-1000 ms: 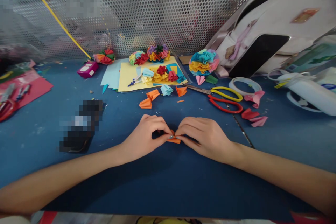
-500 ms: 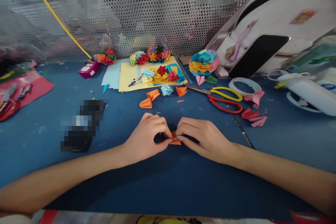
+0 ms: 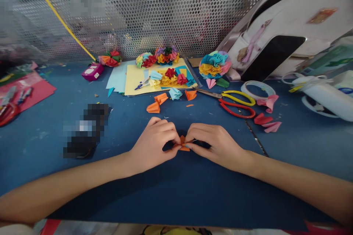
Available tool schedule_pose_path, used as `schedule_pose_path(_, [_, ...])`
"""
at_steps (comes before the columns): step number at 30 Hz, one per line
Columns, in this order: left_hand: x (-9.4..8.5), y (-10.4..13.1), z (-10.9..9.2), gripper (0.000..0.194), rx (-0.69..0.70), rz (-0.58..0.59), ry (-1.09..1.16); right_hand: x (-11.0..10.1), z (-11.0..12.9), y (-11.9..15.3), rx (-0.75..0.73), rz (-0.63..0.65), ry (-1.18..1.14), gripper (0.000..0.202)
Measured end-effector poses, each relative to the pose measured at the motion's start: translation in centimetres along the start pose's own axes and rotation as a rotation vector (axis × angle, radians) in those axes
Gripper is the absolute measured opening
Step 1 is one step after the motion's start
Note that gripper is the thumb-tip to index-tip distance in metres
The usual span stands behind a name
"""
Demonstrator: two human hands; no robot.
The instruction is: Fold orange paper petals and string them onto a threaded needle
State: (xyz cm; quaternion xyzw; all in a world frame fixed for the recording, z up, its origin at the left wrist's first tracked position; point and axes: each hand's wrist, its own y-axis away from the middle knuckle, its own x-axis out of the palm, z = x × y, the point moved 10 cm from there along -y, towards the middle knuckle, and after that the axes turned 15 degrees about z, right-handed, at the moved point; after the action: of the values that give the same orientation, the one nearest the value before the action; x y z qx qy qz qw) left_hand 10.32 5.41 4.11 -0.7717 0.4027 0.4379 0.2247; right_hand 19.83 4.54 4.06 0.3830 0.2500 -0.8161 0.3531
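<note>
Small orange folded-paper piece (image 3: 185,149), creased, pinched in fingertips: left hand (image 3: 154,142) on its left side, right hand (image 3: 219,142) on its right. Pointed bit shows beyond the fingertips, flatter edge on the near side. Middle covered by fingers, full shape unreadable. Sits at or just above the blue counter (image 3: 176,194); contact unclear.

Beyond the fingers (image 3: 199,150), rightward, a black phone (image 3: 273,58) leans on a pale backpack (image 3: 292,14); leftward, a purple box (image 3: 95,74).
</note>
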Motion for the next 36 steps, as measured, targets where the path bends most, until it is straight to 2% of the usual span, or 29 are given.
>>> schedule_pose_path(6, [-0.4,0.3,-1.2,0.016,0.053,-0.05,-0.194,-0.1,-0.8,0.1,0.033,-0.027,-0.127,0.017])
schedule_pose_path(10, [-0.3,0.4,-1.2,0.016,0.059,-0.065,-0.21,-0.2,-0.4,0.2,-0.006,-0.065,-0.076,0.018])
schedule_pose_path(14, [-0.2,0.2,-0.8,0.011,0.065,-0.042,-0.086,-0.6,1.2,0.5,-0.106,-0.097,0.173,0.023])
schedule_pose_path(19, [0.2,-0.2,-0.3,0.009,0.082,0.024,0.118,-0.3,4.6,1.5,-0.335,-0.123,0.612,0.023])
schedule_pose_path(24, [0.5,-0.3,-0.2,0.008,0.083,0.068,0.194,0.3,5.6,2.0,-0.427,-0.101,0.736,0.02])
schedule_pose_path(27, [0.2,-0.1,-0.9,0.008,0.115,0.048,0.103,-0.2,5.3,1.9,-0.418,-0.106,0.629,0.019])
schedule_pose_path(30, [-0.6,0.4,-1.5,0.011,0.132,-0.028,-0.027,-1.7,4.3,1.9,-0.372,-0.188,0.375,0.014])
schedule_pose_path(33, [-1.6,0.9,-1.5,0.012,0.143,-0.129,-0.124,-3.6,2.3,2.2,-0.29,-0.302,0.049,0.008])
schedule_pose_path(36, [-2.0,1.2,-0.9,0.011,0.131,-0.181,-0.135,-5.1,-0.8,2.8,-0.144,-0.458,-0.22,0.02])
